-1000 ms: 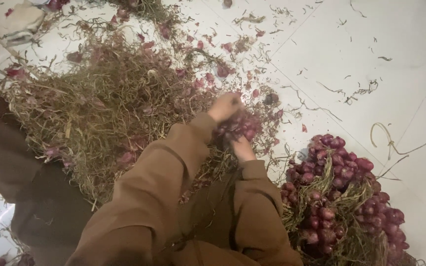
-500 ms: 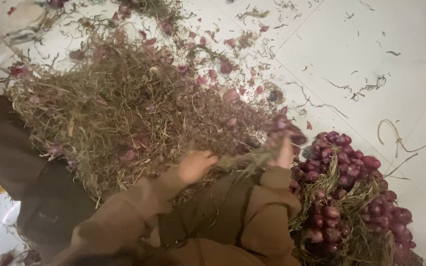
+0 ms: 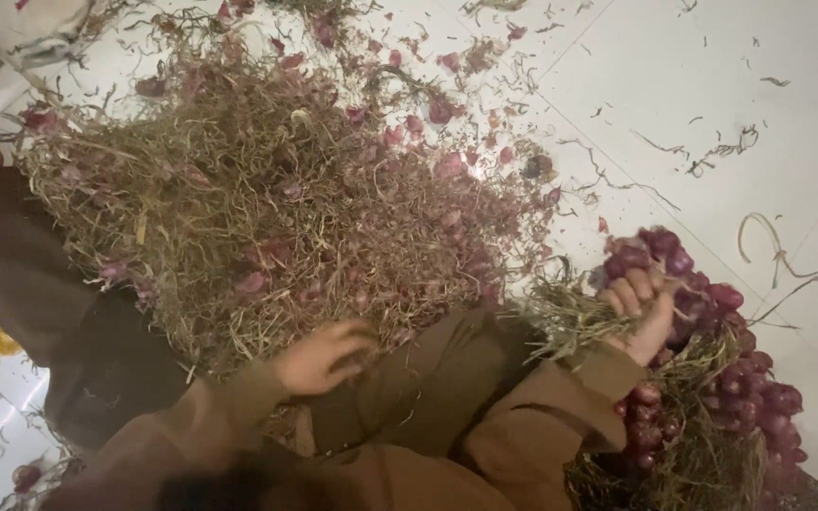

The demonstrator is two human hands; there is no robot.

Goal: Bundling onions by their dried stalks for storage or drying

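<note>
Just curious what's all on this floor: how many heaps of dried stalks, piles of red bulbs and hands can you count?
Heap of dried brown stalks with purple skins: 1
Pile of small red-purple shallot bulbs: 1
Bare hands: 2, the left hand at the heap, the right hand gripping a bunch of bulbs with stalks
Total: 4

Dim warm indoor light, soft shadows, slight motion blur
</note>
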